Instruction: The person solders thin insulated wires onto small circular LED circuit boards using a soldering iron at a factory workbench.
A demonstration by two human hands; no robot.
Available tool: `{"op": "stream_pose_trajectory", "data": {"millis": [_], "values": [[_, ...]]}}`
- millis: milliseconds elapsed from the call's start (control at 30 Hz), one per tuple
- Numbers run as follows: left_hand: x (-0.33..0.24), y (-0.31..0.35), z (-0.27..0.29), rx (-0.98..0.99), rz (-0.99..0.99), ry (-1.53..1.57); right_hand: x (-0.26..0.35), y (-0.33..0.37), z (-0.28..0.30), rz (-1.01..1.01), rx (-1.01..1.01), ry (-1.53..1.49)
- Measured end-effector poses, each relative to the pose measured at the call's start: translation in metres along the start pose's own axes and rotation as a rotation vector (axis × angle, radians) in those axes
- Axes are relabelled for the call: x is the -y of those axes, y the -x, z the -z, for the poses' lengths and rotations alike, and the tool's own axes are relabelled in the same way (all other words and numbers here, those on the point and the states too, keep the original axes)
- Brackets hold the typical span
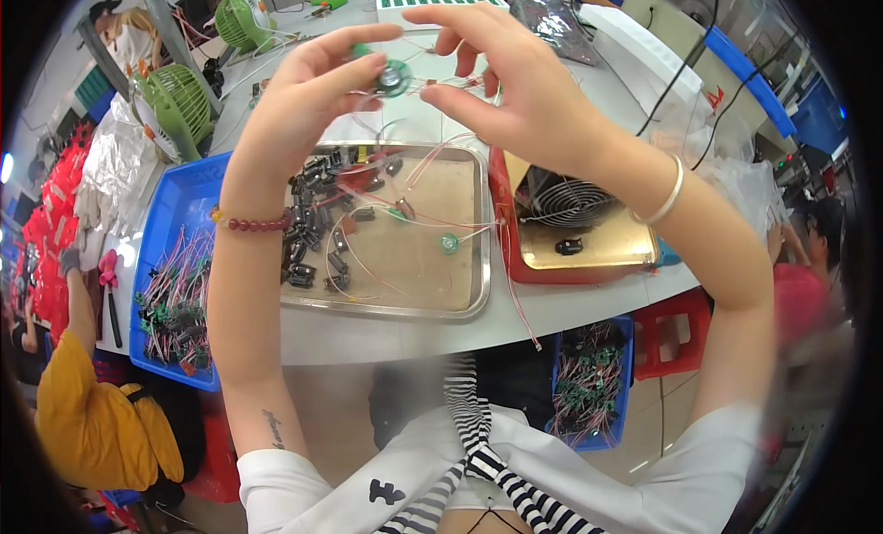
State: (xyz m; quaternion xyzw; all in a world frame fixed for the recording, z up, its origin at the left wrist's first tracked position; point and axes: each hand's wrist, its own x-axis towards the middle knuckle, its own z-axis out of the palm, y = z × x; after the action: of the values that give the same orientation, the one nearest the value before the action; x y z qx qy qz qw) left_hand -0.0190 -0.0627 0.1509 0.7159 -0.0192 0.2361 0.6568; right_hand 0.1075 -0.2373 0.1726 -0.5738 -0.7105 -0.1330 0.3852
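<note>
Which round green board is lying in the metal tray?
The round green board near the right edge of the metal tray; the left hand holds the other board.

Bright, fairly even light; the wide view bends into black edges (hazy smudge below centre).

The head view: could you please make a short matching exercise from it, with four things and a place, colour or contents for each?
Things:
1. Round green board
2. Metal tray
3. Beaded bracelet
4. Pale bangle

Places, colours or contents:
A. Dark red
B. On the wrist of the right hand
C. In the grip of the left hand
D. Bears black parts

Right pairs: 1-C, 2-D, 3-A, 4-B
</note>
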Motion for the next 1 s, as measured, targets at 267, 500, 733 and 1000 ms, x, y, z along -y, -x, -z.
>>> {"op": "stream_pose_trajectory", "data": {"millis": [267, 500, 733, 1000], "values": [[0.039, -0.015, 0.005, -0.007, 0.201, 0.032, 0.079, 0.076, 0.033, 0.324, 0.283, -0.155], [0.116, -0.010, -0.051, 0.181, 0.262, -0.402, 0.122, 0.149, 0.033, 0.269, 0.174, -0.114], [0.143, 0.014, -0.079, 0.200, 0.244, -0.642, 0.145, 0.164, 0.021, 0.358, 0.145, -0.130], [0.149, 0.035, -0.077, 0.244, 0.158, -0.672, 0.141, 0.206, 0.036, 0.165, 0.227, -0.005]]}}
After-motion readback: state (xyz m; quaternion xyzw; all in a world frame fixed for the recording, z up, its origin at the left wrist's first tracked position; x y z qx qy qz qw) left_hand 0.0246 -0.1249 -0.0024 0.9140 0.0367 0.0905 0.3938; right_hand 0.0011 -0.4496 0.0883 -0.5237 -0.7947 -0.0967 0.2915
